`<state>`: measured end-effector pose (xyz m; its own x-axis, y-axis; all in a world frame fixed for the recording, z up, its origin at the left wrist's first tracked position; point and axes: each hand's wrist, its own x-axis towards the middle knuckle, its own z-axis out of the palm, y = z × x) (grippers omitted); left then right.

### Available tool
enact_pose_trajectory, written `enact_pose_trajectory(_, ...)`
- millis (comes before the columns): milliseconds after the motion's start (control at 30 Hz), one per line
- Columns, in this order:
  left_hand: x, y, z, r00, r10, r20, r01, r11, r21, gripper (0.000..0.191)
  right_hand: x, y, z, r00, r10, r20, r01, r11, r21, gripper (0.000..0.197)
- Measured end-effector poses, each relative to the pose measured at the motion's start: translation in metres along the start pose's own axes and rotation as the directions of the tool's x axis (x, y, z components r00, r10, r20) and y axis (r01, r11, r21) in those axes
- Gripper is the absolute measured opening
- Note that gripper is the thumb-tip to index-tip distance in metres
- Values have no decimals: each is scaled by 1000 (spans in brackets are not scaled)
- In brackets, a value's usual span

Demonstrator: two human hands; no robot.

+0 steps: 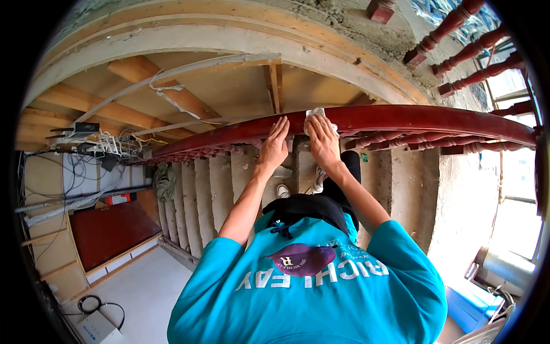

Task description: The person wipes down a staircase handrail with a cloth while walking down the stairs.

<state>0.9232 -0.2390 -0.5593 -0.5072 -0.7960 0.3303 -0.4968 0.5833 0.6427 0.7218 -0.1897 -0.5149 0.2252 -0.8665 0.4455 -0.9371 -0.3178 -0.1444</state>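
Note:
A glossy dark red stair handrail crosses the view in front of me, with turned red balusters beneath it. My right hand presses a crumpled white cloth or tissue against the rail, its fingers extended over it. To its left, my left hand rests its fingertips at the rail's near edge, fingers together and holding nothing. The cloth is partly hidden under the right hand.
Rough concrete steps run below the rail, where my shoes stand. Tangled cables hang at the left, near a dark red panel. More red balusters rise at upper right. A blue box sits at lower right.

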Motion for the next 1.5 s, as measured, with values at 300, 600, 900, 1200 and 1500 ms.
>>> enact_pose_trajectory(300, -15, 23, -10, 975, -200, -99, 167, 948, -272, 58, 13, -27, 19, 991, -89, 99, 77, 991, 112, 58)
enact_pose_trajectory(600, 12, 41, 0, 991, -111, -70, 89, 960, -267, 67, 5, -6, -31, 982, 46, 185, -95, 961, 261, 92)
enact_pose_trajectory(900, 7, 7, 9, 990, -118, -71, 103, 978, -181, 71, -8, -1, -8, 973, 39, 226, -31, 999, -42, 92)
enact_pose_trajectory(1200, -35, -73, -29, 942, -326, -74, 320, 943, -88, 65, -9, 13, 7, 986, 2, 165, 4, 999, -41, 91)
enact_pose_trajectory(1500, -32, -74, -25, 948, -310, -78, 303, 949, -85, 65, -8, 4, 9, 993, 37, 116, -36, 999, -12, 88)
